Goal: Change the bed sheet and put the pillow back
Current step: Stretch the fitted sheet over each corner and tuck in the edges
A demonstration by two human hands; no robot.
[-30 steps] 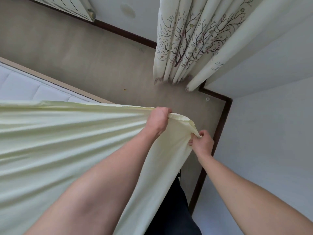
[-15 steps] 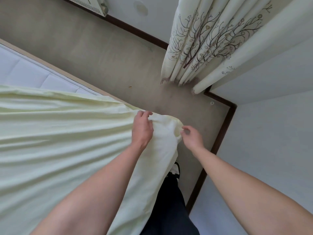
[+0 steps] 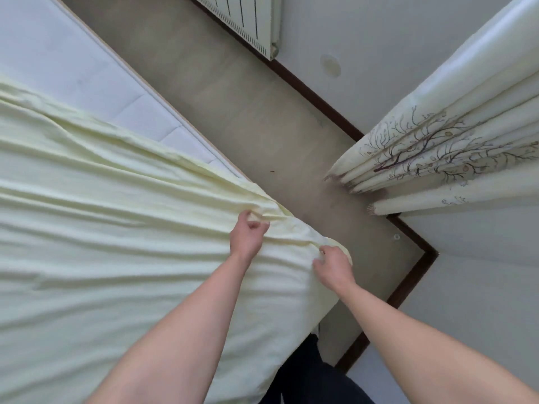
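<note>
A pale yellow bed sheet [image 3: 102, 243] lies spread over the white quilted mattress [image 3: 73, 68], wrinkled in long folds that run toward the near corner. My left hand [image 3: 246, 236] pinches a bunch of the sheet near that corner. My right hand [image 3: 332, 265] grips the sheet's corner edge just to the right, over the mattress corner. The far strip of the mattress shows bare. No pillow is in view.
A strip of beige floor [image 3: 248, 112] runs between the bed and the wall. A white radiator [image 3: 248, 21] hangs at the back. Cream curtains [image 3: 437, 147] with a branch print hang at the right. A dark skirting board [image 3: 408, 287] lines the wall corner.
The sheet corner was held up in the air; both hands have brought it down onto the mattress corner. The view has swung so more bare mattress and the radiator show.
</note>
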